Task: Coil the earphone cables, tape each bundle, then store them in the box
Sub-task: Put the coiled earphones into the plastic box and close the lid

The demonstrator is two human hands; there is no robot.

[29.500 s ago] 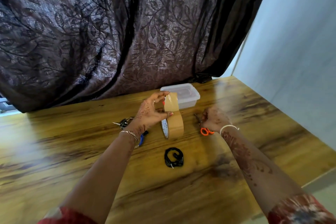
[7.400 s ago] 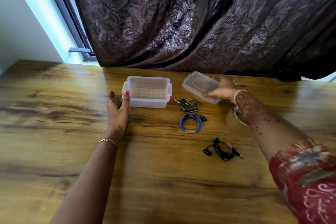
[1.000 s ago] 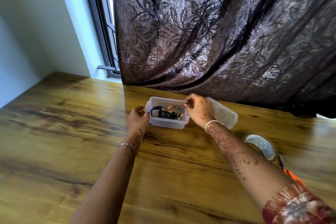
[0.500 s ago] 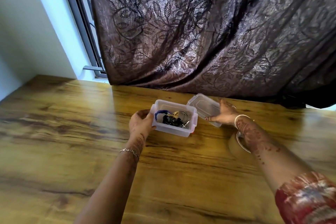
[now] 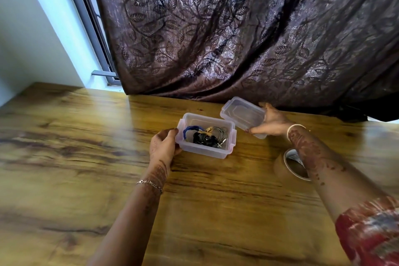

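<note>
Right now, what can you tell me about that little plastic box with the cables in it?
The box is small, rectangular and see-through, seemingly thin plastic, with pale pink clips at both short ends. It stands upright and open on the wooden table. Its lid is off, held just beside it by the right hand. Inside lie coiled cables, blue, black and grey, with a scrap of brown tape showing. The left hand grips its left end.
</note>
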